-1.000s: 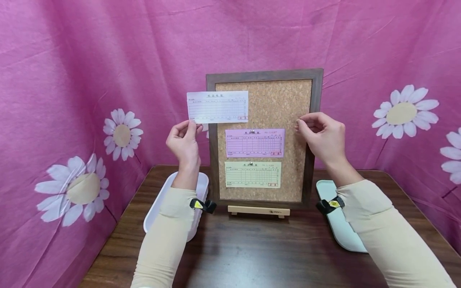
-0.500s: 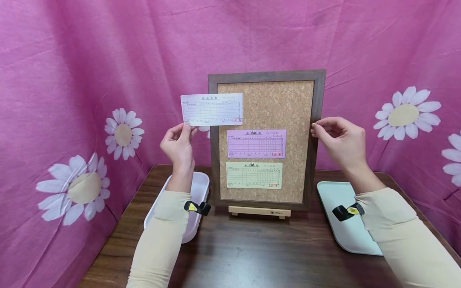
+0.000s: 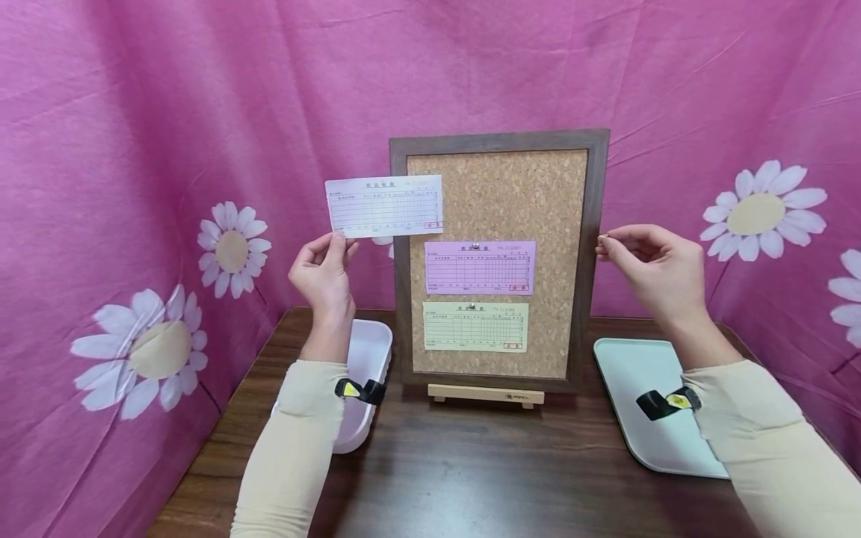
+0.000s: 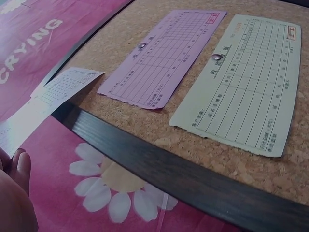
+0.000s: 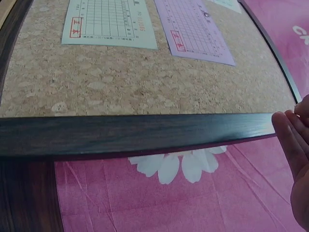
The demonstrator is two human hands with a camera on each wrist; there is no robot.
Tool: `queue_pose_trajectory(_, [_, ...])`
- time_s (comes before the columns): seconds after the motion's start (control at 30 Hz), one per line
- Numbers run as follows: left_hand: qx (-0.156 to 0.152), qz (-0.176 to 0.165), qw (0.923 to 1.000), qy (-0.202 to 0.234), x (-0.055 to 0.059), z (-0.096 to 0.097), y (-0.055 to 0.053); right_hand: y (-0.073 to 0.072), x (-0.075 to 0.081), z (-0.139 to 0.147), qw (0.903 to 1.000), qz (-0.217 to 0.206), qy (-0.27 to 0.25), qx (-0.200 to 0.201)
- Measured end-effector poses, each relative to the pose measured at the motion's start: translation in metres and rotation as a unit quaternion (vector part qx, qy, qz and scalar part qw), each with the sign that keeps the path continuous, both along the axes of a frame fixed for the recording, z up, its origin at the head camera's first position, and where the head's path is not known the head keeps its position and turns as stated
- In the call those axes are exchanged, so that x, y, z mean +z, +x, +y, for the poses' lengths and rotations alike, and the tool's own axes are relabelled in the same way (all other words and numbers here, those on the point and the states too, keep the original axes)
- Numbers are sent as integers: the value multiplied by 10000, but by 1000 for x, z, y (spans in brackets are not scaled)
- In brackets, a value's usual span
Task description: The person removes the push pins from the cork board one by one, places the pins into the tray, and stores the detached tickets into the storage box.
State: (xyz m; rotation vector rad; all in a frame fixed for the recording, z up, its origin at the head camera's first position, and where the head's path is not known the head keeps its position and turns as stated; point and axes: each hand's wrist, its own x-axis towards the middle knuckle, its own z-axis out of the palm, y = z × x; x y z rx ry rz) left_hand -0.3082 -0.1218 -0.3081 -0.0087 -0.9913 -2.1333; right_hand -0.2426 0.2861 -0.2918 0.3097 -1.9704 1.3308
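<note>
At the board's upper left, my left hand (image 3: 321,275) pinches a white receipt slip (image 3: 385,206) by its lower left corner. The slip overlaps the left frame of the cork board (image 3: 511,194) in the head view. A purple receipt slip (image 3: 480,269) and, below it, a pale green receipt slip (image 3: 475,329) are pinned to the cork, each by a silver thumbtack (image 4: 217,57) at its top middle. Just right of the frame, my right hand (image 3: 662,273) pinches a tiny thing between thumb and forefinger. It looks like a thumbtack (image 3: 602,237), mostly hidden by the fingertips.
The board leans on a small wooden easel (image 3: 486,394) on a dark wood table (image 3: 464,471). Under the left forearm stands a white tray (image 3: 356,430); a pale green tray (image 3: 632,373) lies under the right wrist. A pink cloth (image 3: 498,67) with daisies hangs behind.
My left hand has drawn the white receipt slip leftward, off more of the cork. My right hand has moved right, from over the board to just outside its frame, still pinching.
</note>
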Motion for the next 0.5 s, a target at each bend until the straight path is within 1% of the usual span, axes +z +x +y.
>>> queue_pose_trajectory(0.17, [26,-35,10000,11,-2,-6,-1,2,-3,8,10000,9,-26,7])
queue_pose_trajectory(0.27, [12,-60,10000,46,-4,-8,0,4,-6,12,9999,-32,-143,62])
queue_pose_trajectory(0.4, [12,16,9999,110,-5,-11,0,6,-9,18,9997,-115,-228,50])
queue_pose_trajectory(0.5, [31,80,9998,152,-5,-13,1,7,-11,21,9997,-178,-172,-57])
